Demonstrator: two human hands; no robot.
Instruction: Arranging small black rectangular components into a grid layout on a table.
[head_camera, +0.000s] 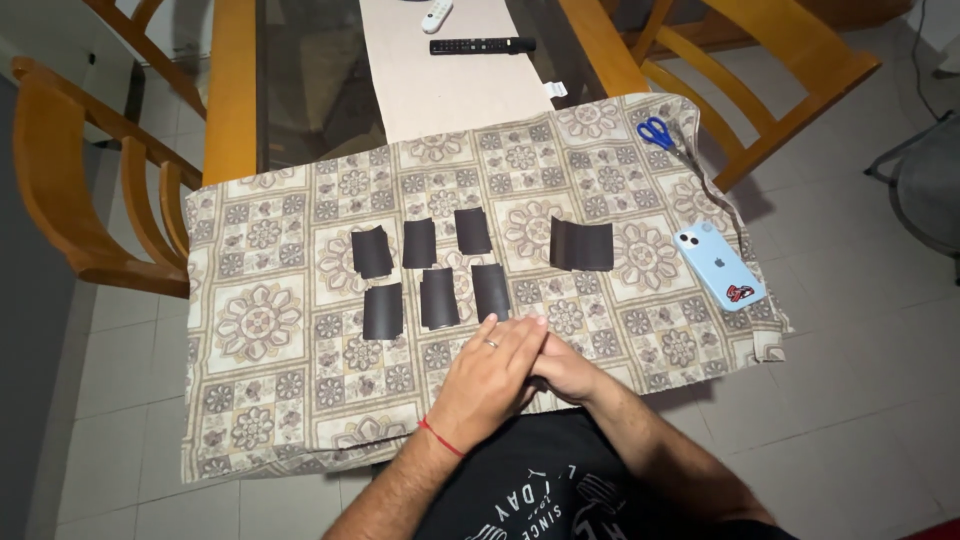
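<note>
The left hand (490, 375) lies flat over the right hand (565, 370) at the near edge of the bench (232, 90), on a patterned cloth (280, 330) that covers its near end. The left fingers (520, 335) are stretched out close together, holding nothing; a ring sits on one of them and a red string circles the wrist. The right fingers are mostly hidden beneath the left hand, so I cannot tell how they are set.

Just beyond the fingertips lie six small black pieces (430, 270) in two rows of three. The nearest, the black piece at the right end of the front row (490, 290), ends just short of the left fingertips, apart from them. A larger black sheet (581, 246) lies to the right, well apart from both hands.

Further right on the cloth rest a light blue phone (718, 265) and blue-handled scissors (657, 132). Two remotes, one black (482, 45) and one white (436, 15), lie on the far part of the bench.
</note>
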